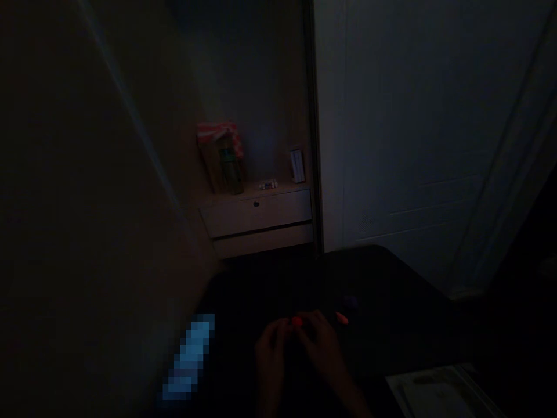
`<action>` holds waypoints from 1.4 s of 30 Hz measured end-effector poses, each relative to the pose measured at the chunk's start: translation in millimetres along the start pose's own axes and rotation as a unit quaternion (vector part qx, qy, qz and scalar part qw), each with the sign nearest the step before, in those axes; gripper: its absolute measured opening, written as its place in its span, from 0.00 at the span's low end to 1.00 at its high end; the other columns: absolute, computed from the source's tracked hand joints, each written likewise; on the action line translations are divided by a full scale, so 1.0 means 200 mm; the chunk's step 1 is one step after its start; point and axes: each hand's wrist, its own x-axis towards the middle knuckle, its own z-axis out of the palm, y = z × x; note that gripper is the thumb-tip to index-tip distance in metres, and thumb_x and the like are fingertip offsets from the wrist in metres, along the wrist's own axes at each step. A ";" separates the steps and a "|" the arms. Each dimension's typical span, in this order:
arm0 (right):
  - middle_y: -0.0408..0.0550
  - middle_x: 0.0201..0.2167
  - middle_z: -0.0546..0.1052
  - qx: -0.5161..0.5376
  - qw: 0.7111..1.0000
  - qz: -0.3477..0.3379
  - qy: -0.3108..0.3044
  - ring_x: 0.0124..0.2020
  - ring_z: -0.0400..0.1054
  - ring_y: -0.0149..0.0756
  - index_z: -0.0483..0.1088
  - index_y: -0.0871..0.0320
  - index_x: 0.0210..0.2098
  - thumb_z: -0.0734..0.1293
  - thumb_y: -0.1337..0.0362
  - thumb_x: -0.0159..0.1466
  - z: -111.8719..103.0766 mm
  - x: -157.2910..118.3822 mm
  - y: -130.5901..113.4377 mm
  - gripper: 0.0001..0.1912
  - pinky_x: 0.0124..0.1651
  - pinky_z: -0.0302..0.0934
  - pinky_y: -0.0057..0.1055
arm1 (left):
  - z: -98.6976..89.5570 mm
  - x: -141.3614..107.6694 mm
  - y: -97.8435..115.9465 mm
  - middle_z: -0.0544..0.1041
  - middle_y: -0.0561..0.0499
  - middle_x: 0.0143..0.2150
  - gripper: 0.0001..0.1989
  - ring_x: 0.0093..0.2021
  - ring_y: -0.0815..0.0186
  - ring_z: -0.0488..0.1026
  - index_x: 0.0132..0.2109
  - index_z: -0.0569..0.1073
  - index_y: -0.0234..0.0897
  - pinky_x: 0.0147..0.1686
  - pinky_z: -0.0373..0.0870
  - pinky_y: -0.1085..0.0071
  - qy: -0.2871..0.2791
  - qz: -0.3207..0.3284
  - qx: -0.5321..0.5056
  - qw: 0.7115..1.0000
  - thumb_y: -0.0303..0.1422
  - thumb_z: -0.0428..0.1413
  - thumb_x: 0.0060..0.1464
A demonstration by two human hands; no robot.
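In dim light, a small bright red lump [296, 321] shows between the fingertips of my two hands above a dark table [383, 342]. My left hand [272, 343] pinches at its left side, fingers closed. From the right, my right hand [321, 339] has its thumb and fingers closed around it. What the lump is made of cannot be made out. Just right of my right hand lies a small orange piece [342, 318], tapered at one end. Behind that sits a dark purple lump [350, 302].
A pixelated bright blue strip [189, 357] stands at the table's left. Papers or a booklet [439, 392] lie at the front right. Beyond the table are drawers [261, 217] under a shelf with a green bottle [231, 168], and a pale door [404, 128].
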 end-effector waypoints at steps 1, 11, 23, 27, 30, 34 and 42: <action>0.50 0.41 0.79 0.000 1.000 0.000 -0.003 0.41 0.77 0.41 0.79 0.54 0.45 0.67 0.60 0.66 0.00 0.00 0.00 0.11 0.44 0.70 0.33 | 0.00 0.00 0.00 0.84 0.42 0.41 0.29 0.43 0.54 0.80 0.41 0.82 0.36 0.45 0.75 0.62 -0.001 -0.002 -0.012 1.000 0.58 0.60 0.49; 0.51 0.41 0.80 -0.012 1.000 -0.006 -0.002 0.41 0.76 0.41 0.79 0.54 0.45 0.67 0.57 0.67 0.00 0.00 0.02 0.12 0.44 0.70 0.34 | 0.00 0.02 -0.03 0.83 0.45 0.36 0.27 0.39 0.56 0.80 0.35 0.80 0.37 0.44 0.75 0.62 0.019 0.010 -0.003 1.000 0.57 0.67 0.41; 0.50 0.41 0.79 -0.006 1.000 0.004 -0.018 0.41 0.76 0.40 0.79 0.54 0.45 0.66 0.57 0.69 0.00 0.01 0.00 0.12 0.44 0.69 0.32 | 0.00 0.01 -0.05 0.83 0.44 0.40 0.31 0.40 0.59 0.80 0.43 0.81 0.36 0.43 0.75 0.65 0.035 -0.001 -0.026 0.999 0.61 0.59 0.50; 0.50 0.41 0.79 -0.016 1.000 0.006 -0.015 0.41 0.76 0.41 0.78 0.55 0.45 0.66 0.58 0.68 0.00 0.00 0.02 0.12 0.44 0.69 0.32 | -0.01 0.01 -0.05 0.83 0.42 0.43 0.31 0.43 0.57 0.80 0.47 0.80 0.36 0.46 0.75 0.63 0.032 0.004 -0.031 0.999 0.59 0.59 0.51; 0.50 0.41 0.79 -0.019 1.000 0.002 -0.014 0.40 0.76 0.40 0.78 0.55 0.45 0.66 0.58 0.68 0.00 0.00 0.02 0.12 0.43 0.69 0.32 | -0.01 0.01 -0.05 0.82 0.46 0.36 0.29 0.36 0.61 0.78 0.44 0.79 0.36 0.40 0.74 0.67 0.045 0.015 -0.015 0.999 0.58 0.57 0.54; 0.51 0.41 0.79 -0.013 1.000 0.000 -0.014 0.41 0.76 0.41 0.78 0.55 0.45 0.65 0.57 0.69 0.00 0.00 0.02 0.13 0.44 0.69 0.33 | 0.00 0.00 -0.06 0.72 0.54 0.23 0.28 0.25 0.69 0.69 0.32 0.77 0.36 0.27 0.66 0.73 0.050 0.010 0.000 0.999 0.59 0.58 0.52; 0.51 0.42 0.79 -0.016 0.999 0.005 -0.027 0.42 0.76 0.41 0.78 0.55 0.46 0.65 0.57 0.69 0.00 0.01 0.02 0.13 0.46 0.69 0.33 | 0.00 0.03 -0.07 0.82 0.46 0.36 0.26 0.38 0.59 0.79 0.37 0.80 0.36 0.40 0.74 0.66 0.027 0.003 -0.014 1.000 0.55 0.66 0.44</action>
